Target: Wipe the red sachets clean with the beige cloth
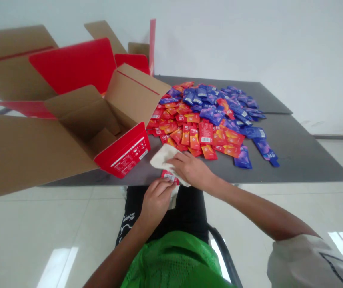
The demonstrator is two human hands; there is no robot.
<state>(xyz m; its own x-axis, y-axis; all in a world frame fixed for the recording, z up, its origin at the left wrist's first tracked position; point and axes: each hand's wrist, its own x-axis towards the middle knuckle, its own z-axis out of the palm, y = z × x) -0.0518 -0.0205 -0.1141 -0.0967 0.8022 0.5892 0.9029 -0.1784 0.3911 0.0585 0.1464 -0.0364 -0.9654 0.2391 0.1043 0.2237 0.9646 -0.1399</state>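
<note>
My right hand (194, 171) is closed on a cream cloth (163, 156), which lies bunched under the fingers at the table's front edge. Partly beneath the cloth is a small red packet (168, 175) with a white barcode label. The fingers of my left hand (157, 196) grip the packet's near end. Just beyond both hands spreads a heap of red-orange packets (194, 136), and blue-purple packets (209, 110) lie behind and to its right. Part of the held packet is hidden by the cloth and fingers.
On the left stands an open red cardboard box (123, 156), its brown flaps spread wide. Further open boxes (75, 64) are behind it. The grey table (303, 156) ends close to my lap, and a white wall (249, 40) rises behind it.
</note>
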